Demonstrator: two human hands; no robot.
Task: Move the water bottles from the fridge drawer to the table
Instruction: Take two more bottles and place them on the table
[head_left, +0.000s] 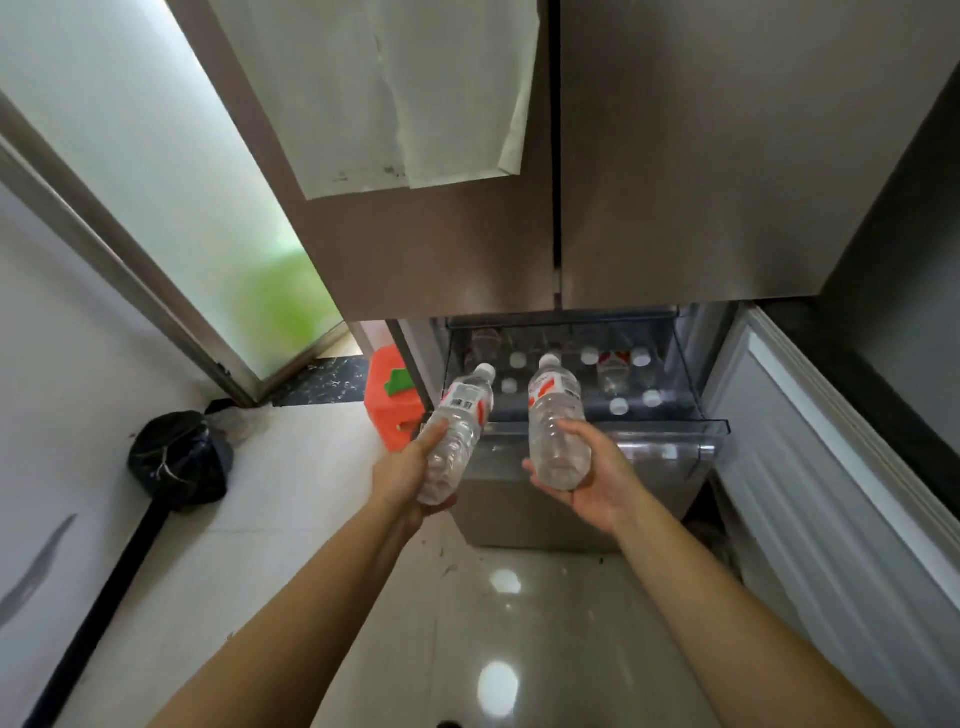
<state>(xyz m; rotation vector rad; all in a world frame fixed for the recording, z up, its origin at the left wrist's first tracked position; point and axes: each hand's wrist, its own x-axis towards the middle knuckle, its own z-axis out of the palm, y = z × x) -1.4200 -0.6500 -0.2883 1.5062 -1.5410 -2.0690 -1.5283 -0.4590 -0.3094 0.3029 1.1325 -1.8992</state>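
Note:
The fridge drawer (711, 428) stands pulled out at the bottom of the fridge, with several white-capped water bottles (613, 371) upright inside. My left hand (402, 475) grips one clear bottle (460, 431) with a red and white label, tilted with its cap pointing up and to the right. My right hand (605, 478) holds a second clear bottle (558, 431), cap up, with the fingers curled under its base. Both bottles are in the air in front of the drawer. No table is in view.
The closed upper fridge doors (675, 208) hang over the drawer. An orange container (389, 405) stands on the floor to the drawer's left. A black bag (179, 460) lies by the left wall. A white ribbed panel (810, 467) runs along the right.

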